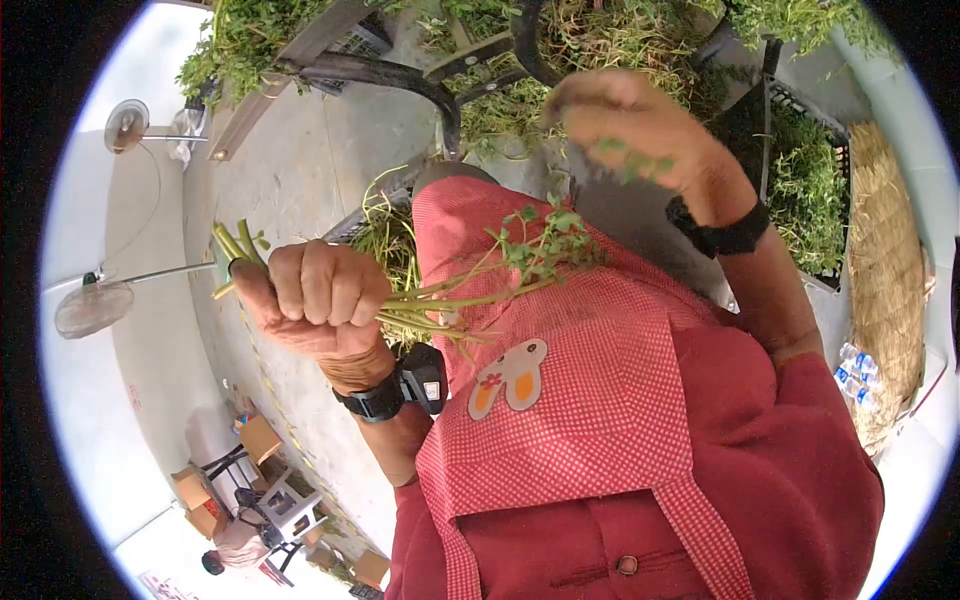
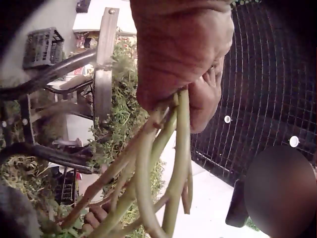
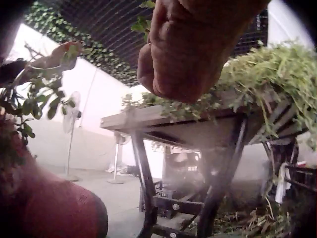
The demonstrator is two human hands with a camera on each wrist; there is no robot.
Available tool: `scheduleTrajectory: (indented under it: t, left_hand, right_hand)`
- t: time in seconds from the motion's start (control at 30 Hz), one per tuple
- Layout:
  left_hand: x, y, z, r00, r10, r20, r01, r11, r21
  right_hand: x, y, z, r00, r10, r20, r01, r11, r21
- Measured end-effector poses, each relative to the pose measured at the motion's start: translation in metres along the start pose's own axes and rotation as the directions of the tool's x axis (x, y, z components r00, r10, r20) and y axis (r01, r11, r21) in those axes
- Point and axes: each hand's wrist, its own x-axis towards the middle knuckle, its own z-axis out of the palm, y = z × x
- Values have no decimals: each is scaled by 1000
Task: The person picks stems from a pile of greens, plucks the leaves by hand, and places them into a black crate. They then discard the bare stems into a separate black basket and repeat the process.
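My left hand (image 1: pixel 325 298) grips a bunch of long green stems (image 1: pixel 450 303) in front of the apron. Cut ends stick out beyond the thumb, and small leaves spread at the other end over the lap. In the left wrist view the thick bare stems (image 2: pixel 171 163) come out below the curled fingers. My right hand (image 1: pixel 635 125), blurred, is raised near the table's edge with its fingers curled. A small leafy sprig (image 3: pixel 142 25) shows beside those fingers in the right wrist view; its held part is hidden behind the hand.
A table with dark metal legs (image 3: pixel 218 183) carries heaped greens (image 3: pixel 277 74). A black crate (image 1: pixel 838 200) of greens stands at the right, beside a straw mat (image 1: pixel 885 290) and water bottles (image 1: pixel 858 375). More loose stems (image 1: pixel 385 235) lie by the left knee. Fans (image 1: pixel 95 308) stand at left.
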Motion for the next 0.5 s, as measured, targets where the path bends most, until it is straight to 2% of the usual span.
scheduleTrajectory:
  t: [0.03,0.07,0.1,0.13,0.2,0.27,0.37,0.43,0.5]
  left_hand:
    - [0,1,0,1000,-5,16,5,1000,-21]
    - [1,1,0,999,-8,34,9,999,-39]
    - [1,1,0,999,-8,35,9,999,-38]
    - [1,1,0,1000,-2,23,3,999,-35]
    - [0,2,1,1000,3,10,-3,999,-32]
    - [0,1,1,1000,14,-11,-14,999,-31]
    - [0,0,-1,1000,20,-19,-20,1000,-1]
    - [0,1,-1,1000,23,-18,-23,1000,8]
    - [0,1,0,999,24,-20,-24,1000,16]
  right_hand:
    - [1,3,13,1000,1,-3,-1,1000,2]
    - [4,10,27,972,-210,109,226,960,-164]
    - [4,13,37,888,-385,252,450,843,-295]
    - [1,10,45,887,-387,252,452,843,-292]
    - [-9,1,57,909,-256,328,374,848,-376]
    - [-13,-2,63,906,-261,334,386,834,-395]
    - [-14,4,67,882,-227,414,373,871,-319]
    - [-10,17,68,861,-257,439,451,784,-426]
    - [-10,18,68,855,-296,426,486,745,-457]
